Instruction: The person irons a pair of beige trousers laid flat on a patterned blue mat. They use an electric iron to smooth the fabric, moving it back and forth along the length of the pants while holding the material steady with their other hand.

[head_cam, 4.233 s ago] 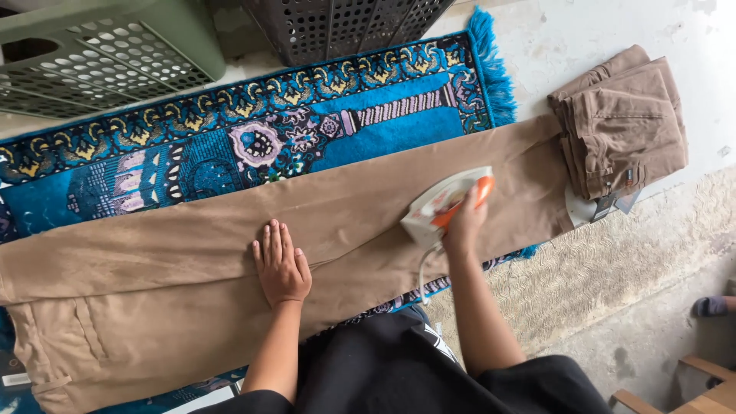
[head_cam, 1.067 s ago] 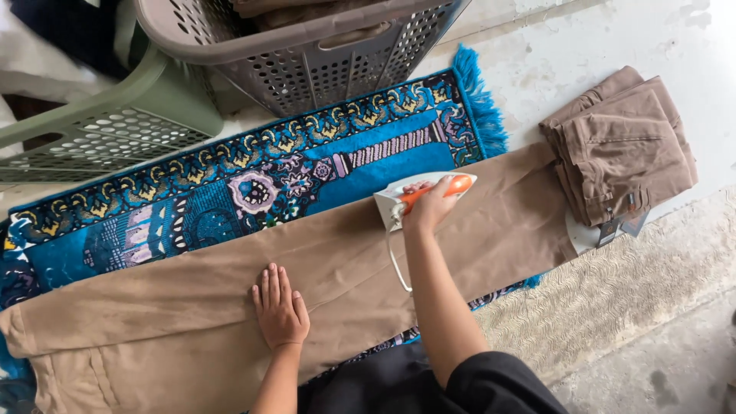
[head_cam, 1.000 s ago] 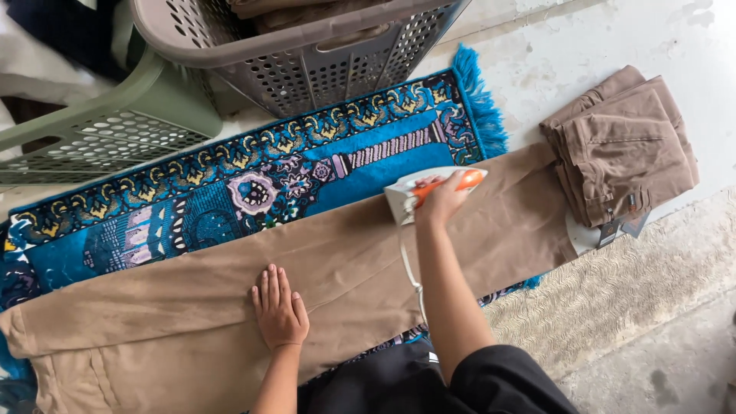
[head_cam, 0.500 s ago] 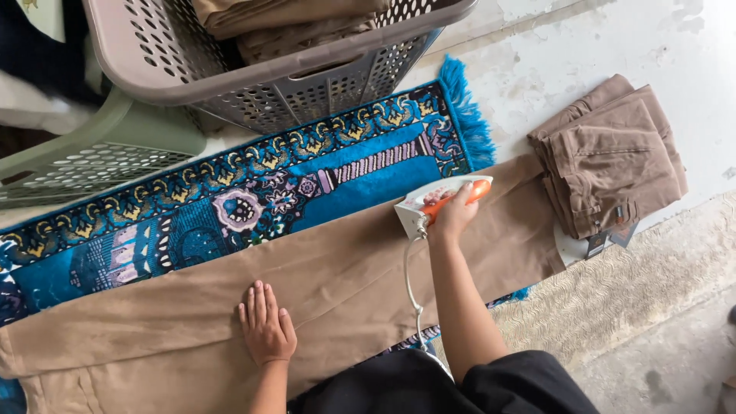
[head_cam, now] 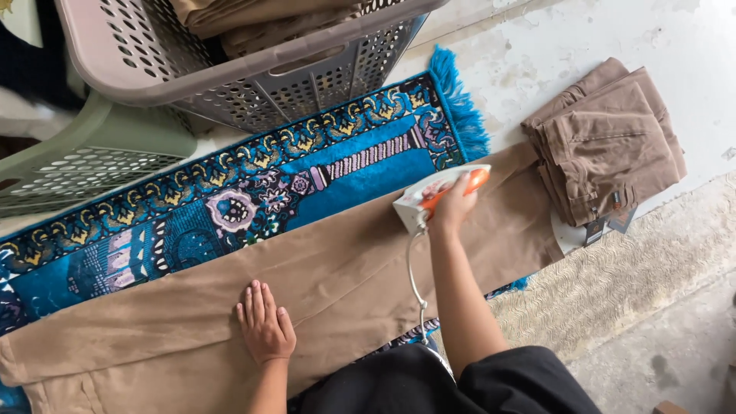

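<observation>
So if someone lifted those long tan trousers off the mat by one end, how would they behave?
The tan trousers would probably hang limp and sag, since they lie flat and follow the blue mat beneath. They look thin, so likely light. Pushed, they would probably bunch up rather than slide; the left hand pressing them flat while the right hand grips the iron hints at that.

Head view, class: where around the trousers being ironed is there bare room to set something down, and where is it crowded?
Free: the blue rug between the trousers and the grey basket; pale floor above the folded trousers; mat at lower right. Crowded: top left with both baskets; the trousers, under the left hand and the right hand on the iron.
</observation>
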